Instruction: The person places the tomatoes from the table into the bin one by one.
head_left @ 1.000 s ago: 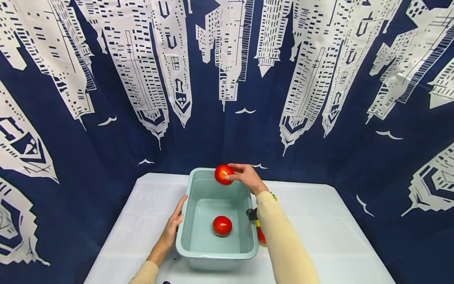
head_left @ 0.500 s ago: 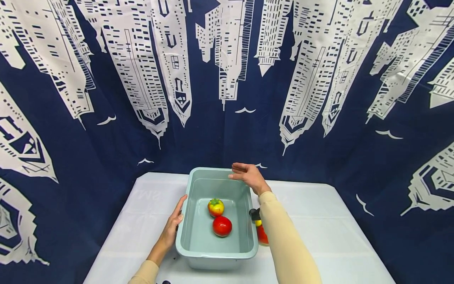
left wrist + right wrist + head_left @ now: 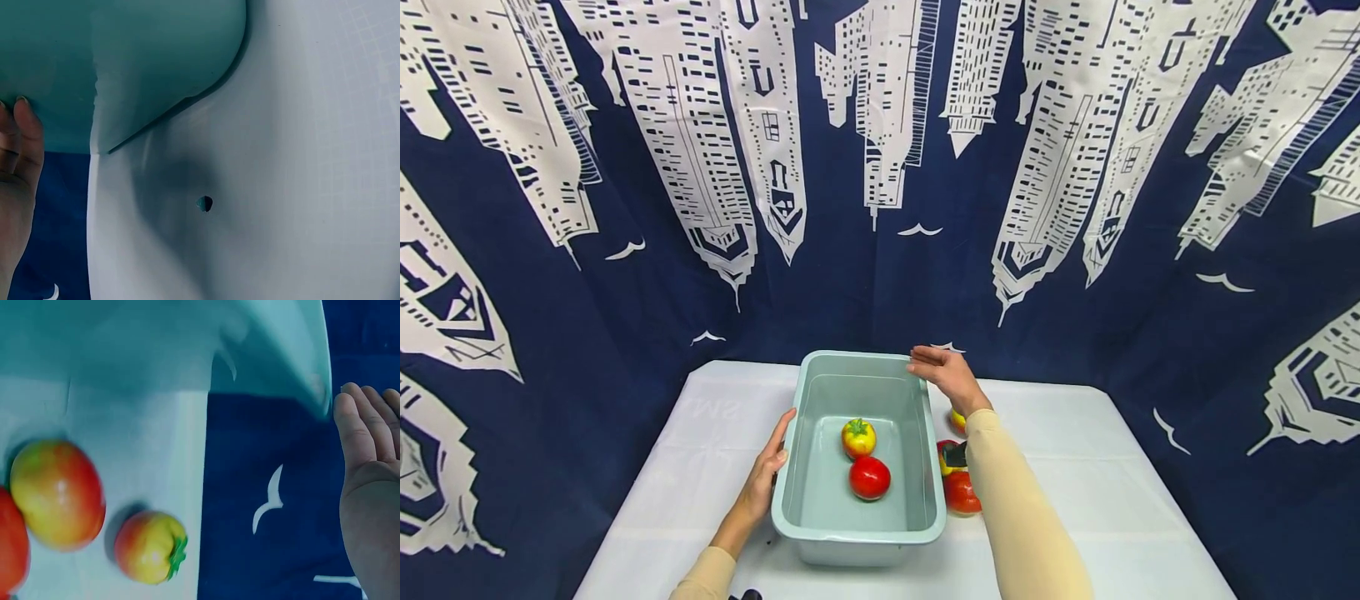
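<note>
A pale green plastic tub [image 3: 860,533] stands on the table. On its floor lie a yellow-and-red tomato-like fruit [image 3: 858,437] with a green leafy top and a smooth red fruit [image 3: 870,478], side by side. My left hand [image 3: 766,473] rests along the tub's left side, fingers fairly straight, thumb near the rim; the left wrist view has its fingertips against the outer wall. Over the far right corner of the rim is my right hand [image 3: 946,374], fingers stretched out and holding nothing. In the right wrist view, that hand [image 3: 375,456] has its palm showing.
Right of the tub, partly behind my right sleeve, lie another leafy-topped fruit [image 3: 150,547], a larger red-yellow fruit [image 3: 59,494] and a red fruit [image 3: 961,492]. A small dark object [image 3: 750,595] sits at the bottom edge. A navy skyline-print cloth [image 3: 880,283] hangs behind the table.
My right hand held the tomato-like fruit above the tub and let it go; it now lies beside the red one. The hand has since drifted right, uncovering fruit. My left hand stays put.
</note>
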A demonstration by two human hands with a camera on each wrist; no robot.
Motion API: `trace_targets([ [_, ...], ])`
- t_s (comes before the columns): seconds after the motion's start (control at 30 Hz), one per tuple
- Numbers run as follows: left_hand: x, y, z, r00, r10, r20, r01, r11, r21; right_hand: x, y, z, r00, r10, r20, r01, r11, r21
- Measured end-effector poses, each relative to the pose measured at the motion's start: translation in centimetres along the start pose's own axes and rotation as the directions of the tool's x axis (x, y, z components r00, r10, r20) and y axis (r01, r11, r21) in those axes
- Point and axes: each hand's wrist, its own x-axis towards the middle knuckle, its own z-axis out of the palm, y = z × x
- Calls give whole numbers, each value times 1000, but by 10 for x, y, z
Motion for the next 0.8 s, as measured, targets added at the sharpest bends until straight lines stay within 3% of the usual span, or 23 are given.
trace_targets([
  [0.17,0,2,1,1000,0,-18,-1,1000,-17,-5,11,-15,1000,23,-7,-23,1000,-13],
  [0.37,1,1,2,1000,7,-3,-7,1000,-19,-14,39,-29,996,77,-41,-77,997,6],
  [0.7,1,-2,1,1000,-5,-10,5,1000,-5,-29,85,-36,991,130,-37,-128,991,40],
  [0.8,1,-3,1,1000,-9,-15,9,1000,-9,-34,99,-37,983,181,-41,-179,983,50],
])
